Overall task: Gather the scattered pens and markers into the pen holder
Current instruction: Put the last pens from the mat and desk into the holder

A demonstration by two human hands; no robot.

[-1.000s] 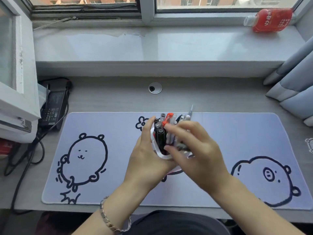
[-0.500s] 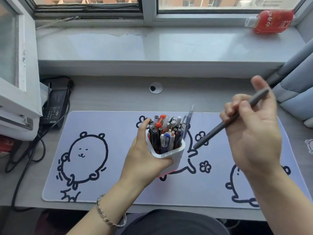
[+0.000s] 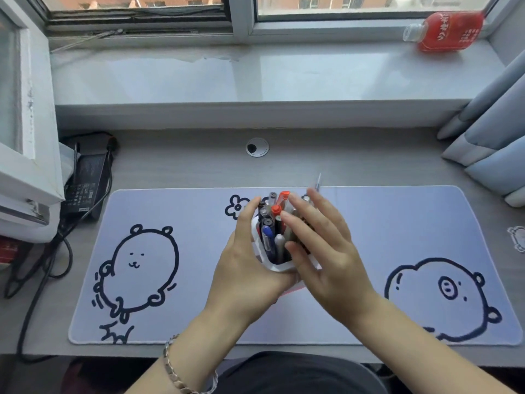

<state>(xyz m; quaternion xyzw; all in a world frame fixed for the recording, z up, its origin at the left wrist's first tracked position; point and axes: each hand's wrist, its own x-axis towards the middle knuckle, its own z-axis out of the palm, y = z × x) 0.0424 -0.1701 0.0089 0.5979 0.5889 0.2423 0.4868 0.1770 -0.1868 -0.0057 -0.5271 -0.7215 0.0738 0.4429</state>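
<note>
A white pen holder [image 3: 279, 268] stands in the middle of the desk mat, packed with several pens and markers [image 3: 274, 223], among them red-capped, blue and black ones. My left hand [image 3: 250, 265] wraps around the holder's left side and front. My right hand [image 3: 326, 251] lies over the right part of the pens with its fingers spread flat and nothing visible in it. A thin clear pen tip [image 3: 318, 182] sticks up behind my right fingers. The holder's right wall is hidden by my right hand.
The pale lilac desk mat [image 3: 170, 211] with black cartoon drawings covers most of the grey desk. A black power brick and cables [image 3: 85, 186] lie at the left. A cable grommet [image 3: 257, 147] sits behind the mat. A red bottle [image 3: 446, 31] lies on the windowsill; curtains [image 3: 488, 132] hang right.
Half a second ago my right hand held a grey pen up at the right. Now it is back over the holder, fingers spread, and the grey pen is out of its grip.
</note>
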